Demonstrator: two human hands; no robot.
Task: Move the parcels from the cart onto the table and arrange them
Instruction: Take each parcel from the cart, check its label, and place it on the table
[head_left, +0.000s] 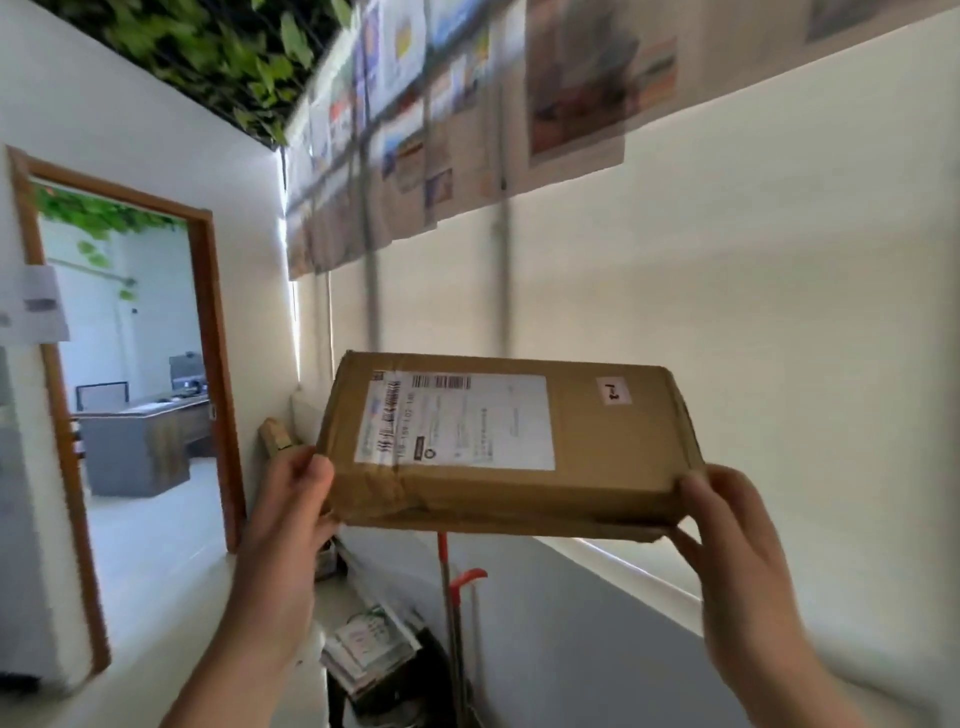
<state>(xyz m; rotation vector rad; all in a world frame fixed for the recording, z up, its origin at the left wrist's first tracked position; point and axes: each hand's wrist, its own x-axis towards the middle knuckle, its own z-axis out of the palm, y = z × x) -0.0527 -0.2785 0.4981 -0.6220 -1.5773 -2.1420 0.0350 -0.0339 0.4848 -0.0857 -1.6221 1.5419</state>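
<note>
The pale cream wall (753, 312) fills most of what I see on my right, and a long row of blurred posters (415, 130) hangs along its top. To my left a wood-framed doorway (215, 364) opens onto a bright room with a grey desk (140, 441) in it, and green leaves (208, 52) cover the ceiling strip above. In front of me, lifted clear of everything, is the brown cardboard parcel (597, 457), which I hold between both hands with its broad labelled face turned up toward me and its long side running left to right, the right end a little lower. My left hand (291, 514) grips the lower left corner, the thumb lying on the near face and the fingers curled out of sight behind the box. My right hand (727, 540) grips the lower right corner the same way, the thumb on the near edge and the fingers wrapped underneath. The parcel spans the whole gap between them, so my hands are well apart. A white shipping label (457, 423) with a barcode covers the left half of the face. Below the parcel stands a thin metal cart handle (452, 597) with orange fittings, and beside its foot lies a stack of flat packets (369, 644). A small cardboard box (275, 436) peeks out just above my left hand. Near the parcel's upper right corner sits a small white sticker (613, 389); its handwriting is too blurred to read.
</note>
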